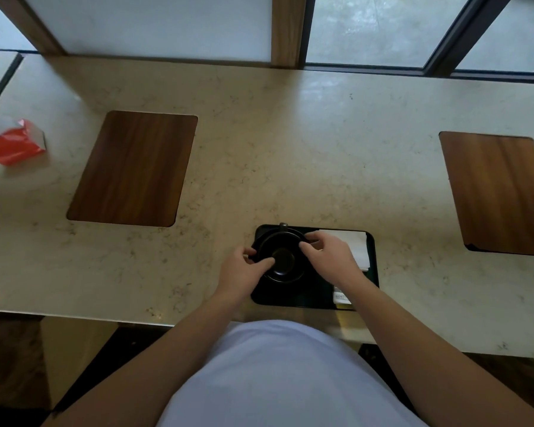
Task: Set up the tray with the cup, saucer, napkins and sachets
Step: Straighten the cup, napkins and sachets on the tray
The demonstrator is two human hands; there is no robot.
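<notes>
Holding the black cup (pixel 282 257) from both sides, I have my left hand (pixel 244 271) on its left rim and my right hand (pixel 329 257) on its right rim, the fingers (pixel 309 249) of each curled against the cup's wall so that both hands are clamped on it. My left index finger lies along the near-left edge of the rim, its tip reaching toward the dark hollow inside. The cup sits on a black saucer (pixel 285 277), whose edge shows just below the cup, and the cup's handle (pixel 283 225) points away from me toward the window (pixel 367 29). Cup and saucer occupy the left half of a black tray (pixel 293 298) that rests on the pale stone tabletop (pixel 275 149) close to its near edge. White napkins (pixel 356 245) lie on the right part of the tray, partly hidden under my right hand, and a small white sachet (pixel 341 297) with print too small to read lies at the tray's near right corner beside my right wrist. Two wooden panels are set into the tabletop, one (pixel 133 167) far to the left of the tray and one (pixel 500 192) well off to the right. A red carton (pixel 14 143) lies near the tabletop's left end.
</notes>
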